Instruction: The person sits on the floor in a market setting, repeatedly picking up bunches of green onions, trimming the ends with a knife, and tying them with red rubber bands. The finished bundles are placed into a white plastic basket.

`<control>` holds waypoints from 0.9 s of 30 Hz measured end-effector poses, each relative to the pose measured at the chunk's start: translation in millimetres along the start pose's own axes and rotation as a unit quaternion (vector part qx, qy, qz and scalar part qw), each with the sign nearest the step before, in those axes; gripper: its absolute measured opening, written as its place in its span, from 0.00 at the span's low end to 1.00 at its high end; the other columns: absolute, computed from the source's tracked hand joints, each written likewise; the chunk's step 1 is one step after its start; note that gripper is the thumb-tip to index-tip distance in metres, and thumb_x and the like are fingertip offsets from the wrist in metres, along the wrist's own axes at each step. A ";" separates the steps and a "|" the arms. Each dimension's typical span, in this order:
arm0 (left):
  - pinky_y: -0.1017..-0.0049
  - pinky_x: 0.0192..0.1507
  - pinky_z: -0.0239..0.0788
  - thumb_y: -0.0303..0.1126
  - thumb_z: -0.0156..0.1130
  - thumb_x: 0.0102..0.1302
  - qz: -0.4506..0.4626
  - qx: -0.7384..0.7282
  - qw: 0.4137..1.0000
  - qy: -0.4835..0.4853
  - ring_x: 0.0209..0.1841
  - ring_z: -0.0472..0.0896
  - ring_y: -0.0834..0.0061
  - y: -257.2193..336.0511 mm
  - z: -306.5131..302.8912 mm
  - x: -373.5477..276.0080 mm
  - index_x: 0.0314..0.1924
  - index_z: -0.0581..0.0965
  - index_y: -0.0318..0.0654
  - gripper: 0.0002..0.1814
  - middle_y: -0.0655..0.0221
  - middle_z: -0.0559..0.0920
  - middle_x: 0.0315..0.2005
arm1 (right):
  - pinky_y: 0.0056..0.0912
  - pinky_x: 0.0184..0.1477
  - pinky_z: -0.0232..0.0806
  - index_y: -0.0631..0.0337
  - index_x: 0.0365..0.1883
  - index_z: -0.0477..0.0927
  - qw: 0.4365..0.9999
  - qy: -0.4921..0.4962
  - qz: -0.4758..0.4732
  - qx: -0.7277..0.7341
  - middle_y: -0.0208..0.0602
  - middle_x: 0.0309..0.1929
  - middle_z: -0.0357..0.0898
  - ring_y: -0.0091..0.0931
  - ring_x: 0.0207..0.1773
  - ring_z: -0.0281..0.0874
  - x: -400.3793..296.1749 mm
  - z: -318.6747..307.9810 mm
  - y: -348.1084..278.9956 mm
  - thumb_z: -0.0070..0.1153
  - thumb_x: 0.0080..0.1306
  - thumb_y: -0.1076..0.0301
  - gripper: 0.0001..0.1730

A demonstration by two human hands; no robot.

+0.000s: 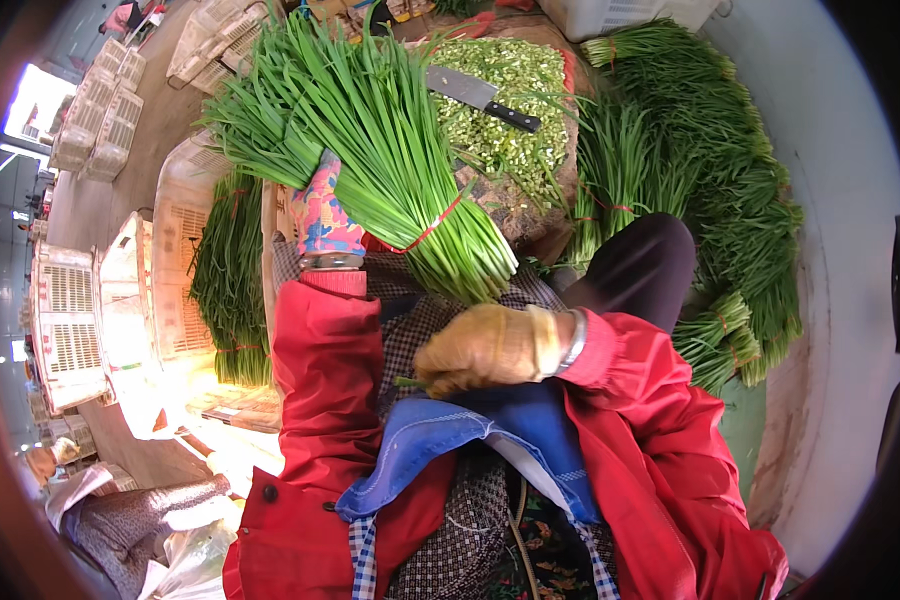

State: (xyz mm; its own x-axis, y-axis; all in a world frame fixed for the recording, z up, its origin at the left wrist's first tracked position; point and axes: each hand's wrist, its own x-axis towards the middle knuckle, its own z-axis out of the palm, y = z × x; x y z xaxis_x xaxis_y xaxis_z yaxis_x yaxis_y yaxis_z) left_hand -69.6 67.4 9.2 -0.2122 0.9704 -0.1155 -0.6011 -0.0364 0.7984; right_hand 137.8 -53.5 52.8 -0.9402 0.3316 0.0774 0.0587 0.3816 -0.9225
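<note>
A large bundle of garlic chives [375,142] lies slantwise over my lap, its pale cut ends pointing down to the right. A red band [436,229] circles it near those ends. My left hand [327,210], in a colourful patterned glove, grips the bundle from its left side, thumb on top and fingers hidden beneath the leaves. Below the cut ends is my right hand [487,349], slightly blurred, in a tan glove. Its fingers are curled, and a short green stem [406,382] pokes out of them. Beyond the bundle, a cleaver [480,97] rests on chopped chive ends [495,150].
Banded chives [727,172] are heaped along the pale wall [832,225] at right. More stand in a plastic crate [172,225] at left. Stacked crates [67,315] line the floor farther left. Another person's sleeve [142,517] shows at lower left.
</note>
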 end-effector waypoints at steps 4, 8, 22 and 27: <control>0.68 0.55 0.71 0.29 0.52 0.72 -0.028 0.036 0.997 0.060 0.54 0.77 0.69 8.1 4.0 -1.0 0.64 0.67 0.36 0.21 0.63 0.76 0.56 | 0.37 0.47 0.71 0.61 0.62 0.68 0.969 0.204 0.137 -0.007 0.47 0.45 0.81 0.37 0.45 0.81 -44.0 -44.6 -0.9 0.60 0.64 0.53 0.33; 0.68 0.61 0.66 0.33 0.50 0.74 -0.013 0.017 1.000 -0.023 0.59 0.73 0.70 -5.9 -3.7 10.0 0.64 0.68 0.35 0.21 0.63 0.73 0.60 | 0.35 0.67 0.58 0.66 0.74 0.38 0.899 0.348 0.170 -0.205 0.60 0.69 0.57 0.42 0.71 0.60 -37.1 -43.8 27.8 0.73 0.43 0.42 0.73; 0.71 0.49 0.74 0.42 0.53 0.70 0.037 0.197 0.977 -0.071 0.48 0.79 0.70 18.3 29.5 3.1 0.60 0.68 0.34 0.25 0.61 0.79 0.50 | 0.30 0.66 0.59 0.62 0.74 0.50 0.824 0.372 0.003 0.427 0.36 0.64 0.68 0.25 0.64 0.67 -26.0 -31.0 79.4 0.73 0.54 0.59 0.56; 0.67 0.52 0.74 0.56 0.41 0.74 -0.093 0.033 0.964 -0.246 0.48 0.80 0.66 5.0 -55.0 -12.7 0.58 0.70 0.33 0.31 0.60 0.79 0.51 | 0.30 0.64 0.59 0.63 0.70 0.60 0.807 0.392 -0.009 0.442 0.34 0.61 0.72 0.24 0.62 0.69 -31.1 -29.8 79.0 0.70 0.56 0.54 0.49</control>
State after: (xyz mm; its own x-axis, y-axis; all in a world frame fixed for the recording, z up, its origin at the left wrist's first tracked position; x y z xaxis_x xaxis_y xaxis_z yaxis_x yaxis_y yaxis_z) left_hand -112.4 41.8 -17.9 0.2963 0.9549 0.0205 -0.5392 0.1495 0.8288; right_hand 181.7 -7.9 -11.2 -0.4164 0.9091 -0.0104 -0.5412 -0.2570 -0.8007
